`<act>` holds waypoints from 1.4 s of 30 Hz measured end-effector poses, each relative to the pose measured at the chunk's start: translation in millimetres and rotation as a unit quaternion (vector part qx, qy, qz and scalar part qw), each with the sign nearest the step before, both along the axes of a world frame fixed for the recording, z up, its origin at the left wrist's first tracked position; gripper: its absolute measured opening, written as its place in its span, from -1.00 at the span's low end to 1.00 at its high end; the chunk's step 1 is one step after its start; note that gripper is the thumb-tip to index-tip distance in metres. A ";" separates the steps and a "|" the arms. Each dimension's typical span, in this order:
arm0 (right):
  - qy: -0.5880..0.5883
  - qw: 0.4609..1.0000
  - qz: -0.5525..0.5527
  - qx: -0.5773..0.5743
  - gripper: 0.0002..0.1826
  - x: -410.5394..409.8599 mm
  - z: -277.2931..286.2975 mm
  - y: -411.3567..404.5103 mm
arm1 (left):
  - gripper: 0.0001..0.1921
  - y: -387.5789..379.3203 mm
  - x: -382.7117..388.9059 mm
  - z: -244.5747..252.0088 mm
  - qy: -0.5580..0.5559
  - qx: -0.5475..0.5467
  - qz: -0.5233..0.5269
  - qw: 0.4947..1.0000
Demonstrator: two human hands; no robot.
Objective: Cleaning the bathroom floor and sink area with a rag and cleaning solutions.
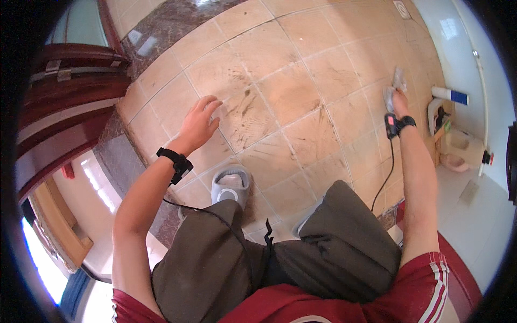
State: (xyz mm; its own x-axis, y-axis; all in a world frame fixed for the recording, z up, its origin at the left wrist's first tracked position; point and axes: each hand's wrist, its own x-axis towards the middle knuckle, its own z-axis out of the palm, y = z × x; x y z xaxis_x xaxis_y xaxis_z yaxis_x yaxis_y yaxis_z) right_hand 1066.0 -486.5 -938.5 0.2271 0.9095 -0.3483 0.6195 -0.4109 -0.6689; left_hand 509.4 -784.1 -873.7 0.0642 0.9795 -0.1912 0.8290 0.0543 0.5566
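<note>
Beige floor tiles (pixel 291 105) with dark smears and dirty marks lie before me. Over them, at the left, hangs my left hand (pixel 200 123), fingers apart and slightly bent, holding nothing. Far to the right, my right hand (pixel 399 101) is closed on a crumpled, whitish translucent item (pixel 389 99), possibly plastic or tissue; part of it sticks out beyond the fingers. Both wrists wear black straps with small devices and cables. A grey slipper (pixel 232 185) is on my left foot, below my left hand.
At the right wall are a white and blue cylinder (pixel 450 95), a white container (pixel 434 115) with dark items, and a pale pipe (pixel 482 101). A dark red wooden door frame (pixel 76 87) stands at the left, beside a dark stone threshold (pixel 121 141). A floor drain (pixel 401 9) lies at the top right.
</note>
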 end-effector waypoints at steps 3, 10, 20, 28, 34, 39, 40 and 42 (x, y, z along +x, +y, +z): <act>0.075 0.996 -0.047 0.018 -0.45 -80.0 25.7 -13.7 | -0.66 1.5 5.9 -0.4 0.064 0.037 0.006 0.997; 0.014 0.913 0.384 0.134 -0.81 -257.2 -7.8 -36.2 | -0.78 36.5 23.9 -6.9 0.063 0.015 -0.015 0.998; -0.135 0.845 0.489 0.167 -0.40 -272.8 42.2 -59.3 | -0.69 10.9 10.8 -7.6 0.042 0.049 -0.018 0.998; -0.147 0.923 0.312 -0.172 -0.38 -10.6 80.7 -74.0 | -0.52 -15.5 -6.2 -0.6 0.058 0.002 -0.059 0.997; -0.200 0.929 0.121 -0.286 -0.48 226.0 51.7 -235.5 | -0.47 0.7 5.1 -4.0 0.090 0.026 -0.074 0.993; -0.318 0.864 0.121 -0.372 -0.61 257.0 60.4 -299.3 | -0.53 3.0 5.5 -10.2 0.079 0.040 -0.063 0.994; -0.307 0.900 0.098 -0.293 -0.62 253.3 63.8 -297.2 | -0.55 4.7 6.2 -10.9 0.094 0.041 -0.058 0.993; -0.313 0.933 0.069 -0.161 -0.63 228.9 68.9 -287.1 | -0.62 9.9 11.3 -15.6 0.099 0.049 -0.049 0.993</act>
State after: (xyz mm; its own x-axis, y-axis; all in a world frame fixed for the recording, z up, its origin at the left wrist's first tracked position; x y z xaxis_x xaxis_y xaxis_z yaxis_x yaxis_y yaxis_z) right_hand 1294.9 -773.6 -869.6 0.3663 0.8159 -0.4474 0.9094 -0.4157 -0.0136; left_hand 520.7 -774.2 -889.3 0.1304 0.9850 -0.1126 0.9210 -0.0783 0.3817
